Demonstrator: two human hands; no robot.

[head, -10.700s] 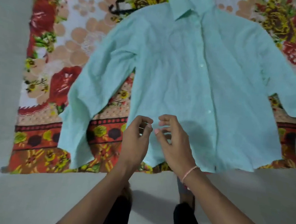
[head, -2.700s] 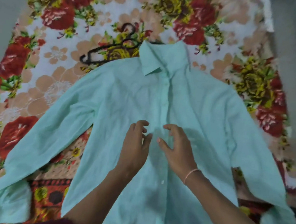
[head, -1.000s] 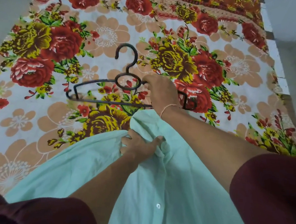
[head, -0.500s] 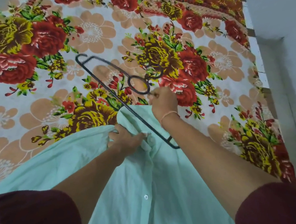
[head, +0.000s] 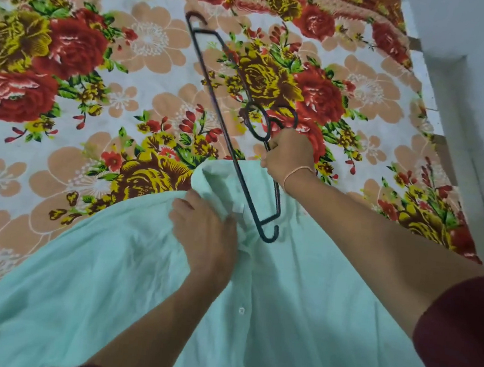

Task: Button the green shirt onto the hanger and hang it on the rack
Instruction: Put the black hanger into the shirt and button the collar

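The pale green shirt (head: 105, 282) lies flat on a floral sheet, buttoned down its front, collar pointing away from me. My left hand (head: 205, 239) grips the fabric at the collar opening and bunches it up. My right hand (head: 290, 155) grips a black wire hanger (head: 214, 90) near its neck loop. The hanger is tilted steeply, one end far up over the sheet. Its lower end (head: 269, 234) touches the shirt just beside the collar opening.
The floral sheet (head: 65, 90) covers the surface beyond the shirt. Its right edge (head: 430, 113) runs along a grey floor and wall. My dark red sleeves show at the bottom corners. No rack is in view.
My right hand has swung the hanger steeper and brought its lower end down to the collar opening. My left hand keeps its hold on the collar fabric.
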